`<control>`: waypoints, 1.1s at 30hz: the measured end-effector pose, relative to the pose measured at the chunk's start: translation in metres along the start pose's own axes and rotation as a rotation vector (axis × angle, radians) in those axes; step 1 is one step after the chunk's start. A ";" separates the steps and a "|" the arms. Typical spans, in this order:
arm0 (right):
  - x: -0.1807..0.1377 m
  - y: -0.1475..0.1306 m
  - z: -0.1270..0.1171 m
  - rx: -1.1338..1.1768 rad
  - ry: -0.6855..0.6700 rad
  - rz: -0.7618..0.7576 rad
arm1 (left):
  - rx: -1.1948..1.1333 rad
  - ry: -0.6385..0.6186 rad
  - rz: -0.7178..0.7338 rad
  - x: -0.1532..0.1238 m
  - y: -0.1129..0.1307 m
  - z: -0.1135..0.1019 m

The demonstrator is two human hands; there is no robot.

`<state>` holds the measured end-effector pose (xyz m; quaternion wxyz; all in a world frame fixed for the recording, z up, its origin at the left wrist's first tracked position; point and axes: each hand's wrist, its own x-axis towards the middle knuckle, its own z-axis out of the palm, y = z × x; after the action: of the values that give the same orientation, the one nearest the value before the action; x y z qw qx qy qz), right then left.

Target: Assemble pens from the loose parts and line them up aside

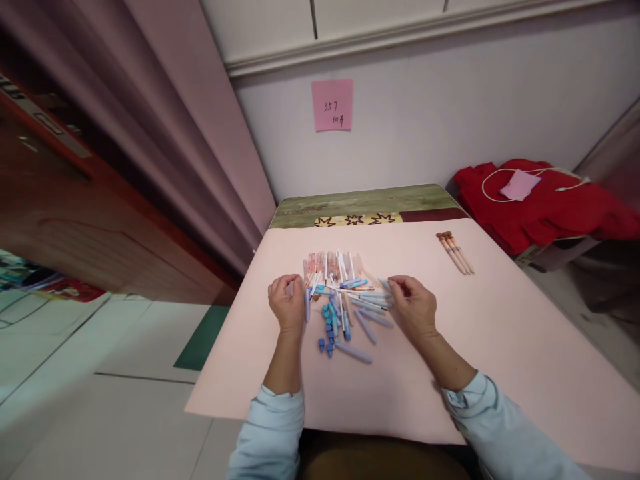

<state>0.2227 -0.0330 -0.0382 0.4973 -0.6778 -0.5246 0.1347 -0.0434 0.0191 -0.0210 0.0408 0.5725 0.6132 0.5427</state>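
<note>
A heap of loose pen parts lies in the middle of a pink sheet: blue barrels, blue caps, white refills and clear pinkish tubes. My left hand rests at the heap's left side, fingers curled round a pale blue pen barrel. My right hand sits at the heap's right side with thumb and fingers pinched together over the blue barrels; what they hold is too small to name.
Three assembled brown-tipped pens lie together at the sheet's far right. A green patterned tabletop edge shows beyond the sheet. A red cloth with a white cord lies on a box at right. A pink note hangs on the wall; a curtain hangs at left.
</note>
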 end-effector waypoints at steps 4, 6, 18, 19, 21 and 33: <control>0.000 0.005 0.002 -0.006 0.020 0.025 | -0.057 -0.257 0.081 0.005 -0.004 -0.010; 0.000 0.007 0.003 0.001 0.037 0.025 | -0.049 -0.342 0.115 0.008 -0.002 -0.015; 0.000 0.006 0.004 0.026 0.029 0.010 | 0.323 -0.712 0.394 -0.012 -0.001 -0.040; 0.000 0.006 0.004 0.024 0.028 0.006 | 0.336 -0.694 0.420 -0.012 -0.002 -0.038; 0.000 0.006 0.004 0.026 0.027 0.006 | 0.356 -0.662 0.472 -0.011 -0.003 -0.036; 0.000 0.003 0.003 0.091 0.030 0.000 | 0.295 -0.541 0.507 -0.002 0.011 -0.037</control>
<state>0.2220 -0.0311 -0.0424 0.5353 -0.6565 -0.5104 0.1482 -0.0607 -0.0079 0.0012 -0.0168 0.8277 0.4909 0.2714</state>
